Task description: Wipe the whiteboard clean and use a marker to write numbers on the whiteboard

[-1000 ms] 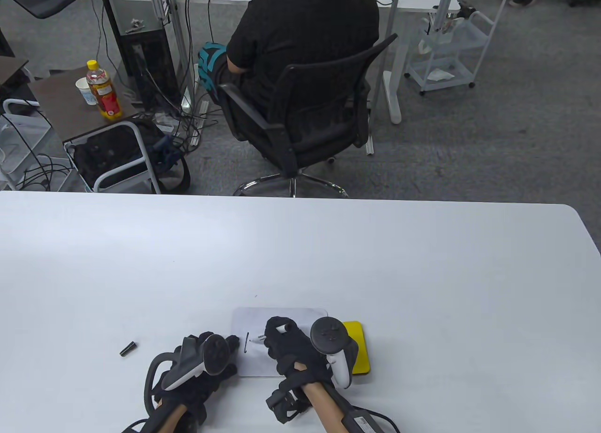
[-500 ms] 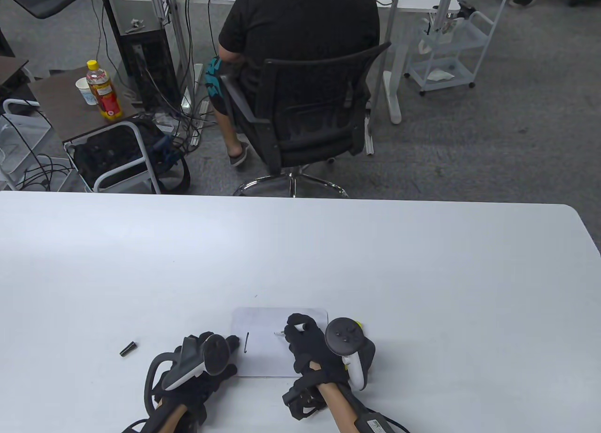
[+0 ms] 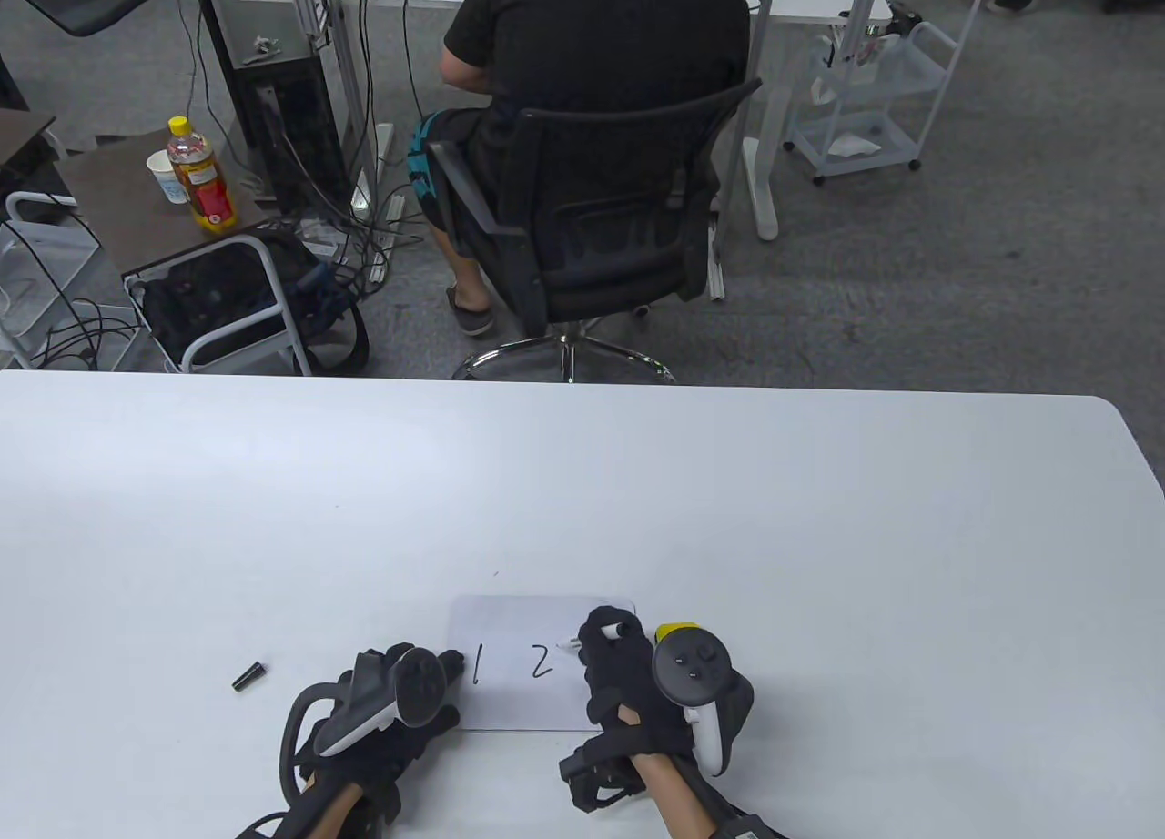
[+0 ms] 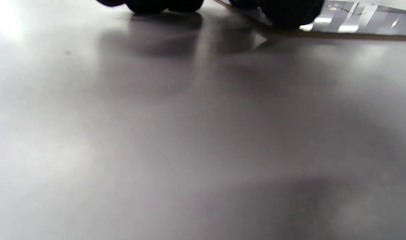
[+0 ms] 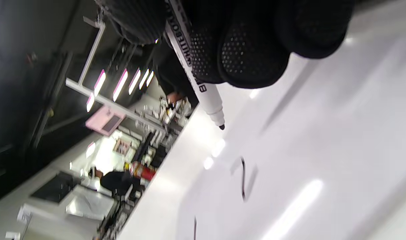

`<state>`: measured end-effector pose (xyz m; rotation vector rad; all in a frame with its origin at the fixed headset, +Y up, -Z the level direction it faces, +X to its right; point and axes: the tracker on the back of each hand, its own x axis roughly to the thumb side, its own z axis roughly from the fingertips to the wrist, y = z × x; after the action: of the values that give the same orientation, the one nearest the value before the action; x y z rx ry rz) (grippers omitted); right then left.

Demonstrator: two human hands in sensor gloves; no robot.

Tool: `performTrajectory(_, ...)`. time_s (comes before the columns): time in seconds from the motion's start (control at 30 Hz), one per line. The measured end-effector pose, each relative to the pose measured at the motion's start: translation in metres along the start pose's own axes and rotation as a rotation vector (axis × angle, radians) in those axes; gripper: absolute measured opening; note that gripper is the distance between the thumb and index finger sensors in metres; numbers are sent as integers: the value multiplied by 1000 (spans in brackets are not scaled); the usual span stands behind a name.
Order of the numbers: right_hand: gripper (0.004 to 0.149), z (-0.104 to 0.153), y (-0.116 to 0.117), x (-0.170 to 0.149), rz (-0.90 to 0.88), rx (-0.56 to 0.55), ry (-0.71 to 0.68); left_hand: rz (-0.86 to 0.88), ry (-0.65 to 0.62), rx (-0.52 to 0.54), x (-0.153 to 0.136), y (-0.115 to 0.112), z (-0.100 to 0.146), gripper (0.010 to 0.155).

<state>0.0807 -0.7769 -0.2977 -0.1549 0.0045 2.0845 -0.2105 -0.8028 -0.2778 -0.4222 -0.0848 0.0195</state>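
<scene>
The right hand (image 3: 628, 684) is pinching the marker (image 5: 203, 86), tip hanging just off the whiteboard (image 3: 510, 702) right of the "2" (image 3: 541, 661) (bare board beyond), while the left hand (image 3: 400, 693) is pressing flat fingers on its left edge.

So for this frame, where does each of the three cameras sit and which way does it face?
Table view: high, looking down the table; both hands show, left hand on the whiteboard edge, right hand holding the marker.
Left wrist view: just above the tabletop, looking along it; fingertips at top.
Right wrist view: rolled sideways, under the fingers, looking along the marker.
Shared: table and right wrist views both show the marker and written strokes.
</scene>
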Motion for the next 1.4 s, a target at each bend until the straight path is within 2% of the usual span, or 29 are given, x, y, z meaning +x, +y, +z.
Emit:
performTrajectory(0.17,47,-5,-13,-10,70,3,49,0,0,-3,0,0,0,62)
performTrajectory(0.43,48,-7,-2,-15,92,64,35,0,0,-2,0,0,0,63)
performTrajectory(0.57,48,-7,-3,-14,162,44,49,0,0,-2,0,0,0,63)
performTrajectory(0.63,47,-5,-6,-14,173,16,60,-1,0,-2,0,0,0,63)
performTrajectory(0.73,47,3,-6,-13,191,75,23,-1,1,-4,0,0,0,63)
performTrajectory(0.87,46,7,-14,-14,238,24,35,-2,1,-2,0,-1,0,62)
performTrajectory(1.0,46,21,-9,-15,213,97,9,-1,1,-5,0,0,-1,63)
performTrajectory(1.1,46,20,-8,-13,240,93,-4,0,2,-5,0,-1,0,62)
performTrajectory(1.4,47,23,-37,-10,-31,-17,-55,-5,2,-5,0,-1,-1,63)
